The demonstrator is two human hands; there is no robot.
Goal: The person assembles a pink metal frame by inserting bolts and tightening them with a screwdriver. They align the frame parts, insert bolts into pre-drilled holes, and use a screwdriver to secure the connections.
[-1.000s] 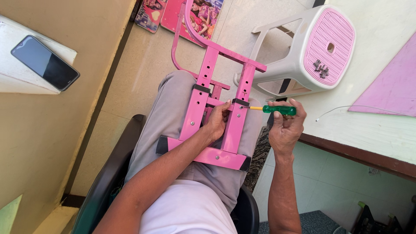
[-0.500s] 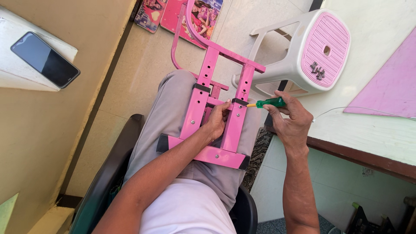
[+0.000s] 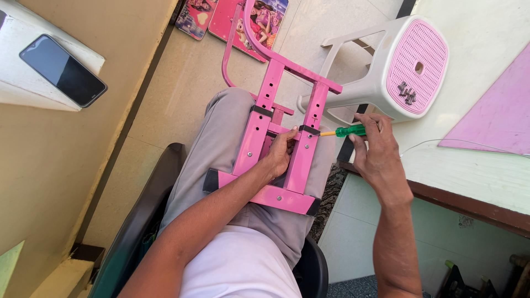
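Note:
A pink metal frame (image 3: 259, 132) with rows of holes lies across my lap, its curved tube reaching toward the floor. My left hand (image 3: 280, 155) reaches between its two uprights and grips the inner side of the right upright. My right hand (image 3: 376, 152) holds a green-handled screwdriver (image 3: 343, 132) level, its yellow shaft and tip set against a screw on the outer side of that upright.
A white plastic stool (image 3: 386, 66) with a pink perforated seat lies on its side, several screws resting on the seat. A dark phone (image 3: 62, 69) sits on a white ledge at the left. Pink picture panels (image 3: 251, 16) lie on the floor. A pink board (image 3: 491, 116) lies at the right.
My right hand has shifted slightly and turned on the screwdriver handle, which stays at the frame's right upright. My left hand keeps its grip on the frame.

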